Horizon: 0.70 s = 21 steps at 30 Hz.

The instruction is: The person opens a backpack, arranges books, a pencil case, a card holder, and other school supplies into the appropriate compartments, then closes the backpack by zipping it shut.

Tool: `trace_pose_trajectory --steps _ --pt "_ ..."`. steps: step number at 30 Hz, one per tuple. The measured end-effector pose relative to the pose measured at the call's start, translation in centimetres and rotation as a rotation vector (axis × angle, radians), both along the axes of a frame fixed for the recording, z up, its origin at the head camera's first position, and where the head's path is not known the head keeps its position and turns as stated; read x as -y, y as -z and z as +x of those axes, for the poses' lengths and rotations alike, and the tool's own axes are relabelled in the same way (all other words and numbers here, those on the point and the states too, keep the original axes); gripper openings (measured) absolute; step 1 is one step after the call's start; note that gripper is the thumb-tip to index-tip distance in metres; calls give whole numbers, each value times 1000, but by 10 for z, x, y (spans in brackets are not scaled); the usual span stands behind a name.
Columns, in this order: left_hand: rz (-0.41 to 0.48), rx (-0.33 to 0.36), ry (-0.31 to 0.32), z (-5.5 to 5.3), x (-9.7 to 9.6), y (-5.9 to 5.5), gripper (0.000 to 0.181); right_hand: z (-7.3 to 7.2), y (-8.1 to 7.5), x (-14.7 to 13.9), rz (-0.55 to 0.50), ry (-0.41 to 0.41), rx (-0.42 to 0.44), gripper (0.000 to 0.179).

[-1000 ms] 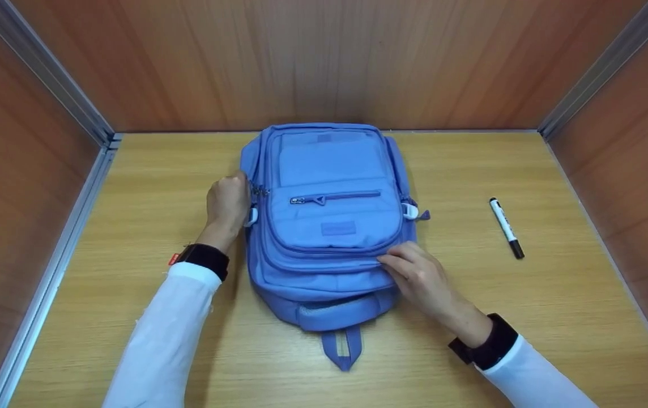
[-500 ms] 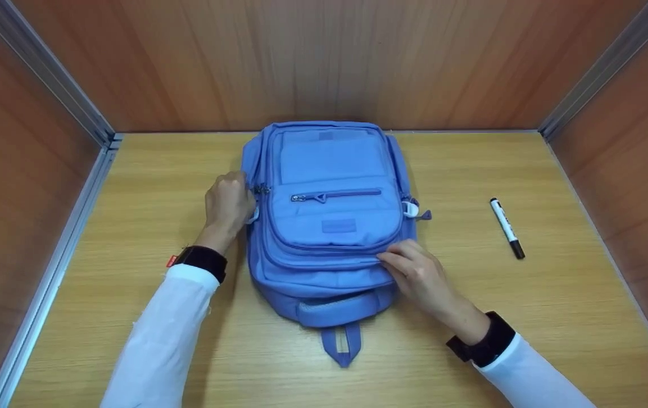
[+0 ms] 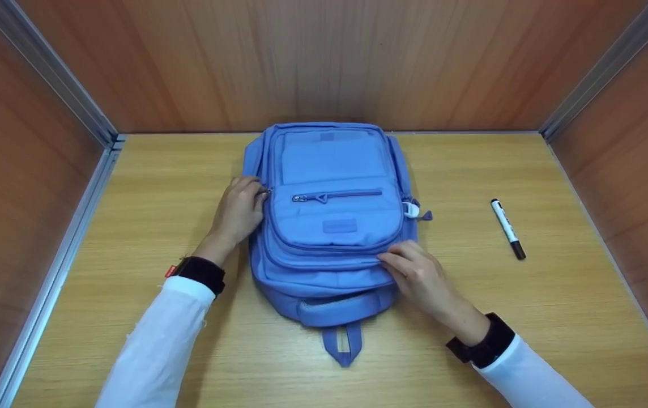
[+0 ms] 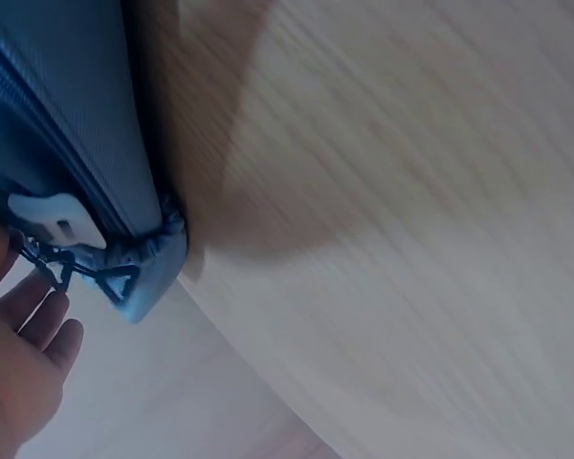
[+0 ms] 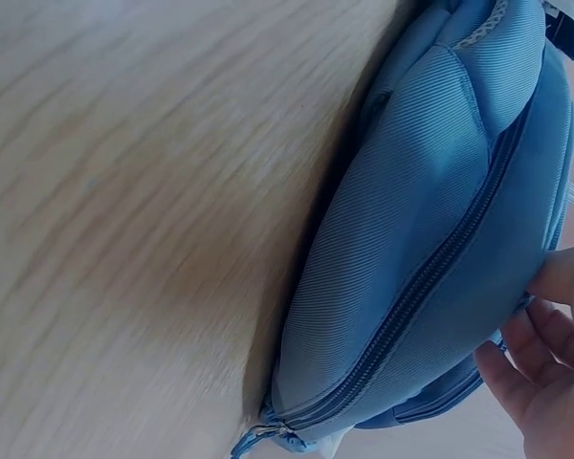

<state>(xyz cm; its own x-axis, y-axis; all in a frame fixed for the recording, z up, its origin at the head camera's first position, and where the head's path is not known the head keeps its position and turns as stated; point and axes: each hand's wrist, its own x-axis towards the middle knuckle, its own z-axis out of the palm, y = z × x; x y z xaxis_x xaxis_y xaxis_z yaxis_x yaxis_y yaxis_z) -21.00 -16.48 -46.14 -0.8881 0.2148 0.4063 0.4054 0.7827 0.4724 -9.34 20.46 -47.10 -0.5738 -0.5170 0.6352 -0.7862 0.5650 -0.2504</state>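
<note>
A blue backpack (image 3: 335, 158) lies front side up on the table, its top handle (image 3: 346, 310) toward the person. At its left side, my left hand (image 3: 239, 209) pinches a zipper pull at the compartment edge. Close up in the left wrist view, dark triangular zipper pulls (image 4: 118, 283) dangle by the fingers, beside a white buckle (image 4: 59, 220). My right hand (image 3: 420, 277) pinches the fabric at the lower right of the backpack, near the zipper seam. The right wrist view shows a long zipper (image 5: 430, 273) running shut along the side; the fingertips are partly hidden.
To the right of the backpack, a white marker with black ends (image 3: 508, 229) lies on the wooden table (image 3: 562, 317). Wooden panels (image 3: 324, 62) enclose the back and both sides. A hanging loop (image 3: 344, 354) extends from the backpack toward the front.
My left hand has moved slightly right and turned, from a fist-like grip at the side onto the zipper pulls. The backpack shifted a little away from the person. My right hand stays nearly in place.
</note>
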Motion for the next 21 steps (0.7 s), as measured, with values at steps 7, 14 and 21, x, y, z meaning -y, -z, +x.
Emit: trace_pose_trajectory --steps 7,14,21 --pt "-54 -99 -3 16 3 -2 14 1 1 0 2 3 17 21" --pt "-31 -137 -58 36 0 0 17 0 2 1 -5 -1 25 23" --pt "10 -134 -69 59 -6 -4 16 -1 1 2 -18 4 12 23"
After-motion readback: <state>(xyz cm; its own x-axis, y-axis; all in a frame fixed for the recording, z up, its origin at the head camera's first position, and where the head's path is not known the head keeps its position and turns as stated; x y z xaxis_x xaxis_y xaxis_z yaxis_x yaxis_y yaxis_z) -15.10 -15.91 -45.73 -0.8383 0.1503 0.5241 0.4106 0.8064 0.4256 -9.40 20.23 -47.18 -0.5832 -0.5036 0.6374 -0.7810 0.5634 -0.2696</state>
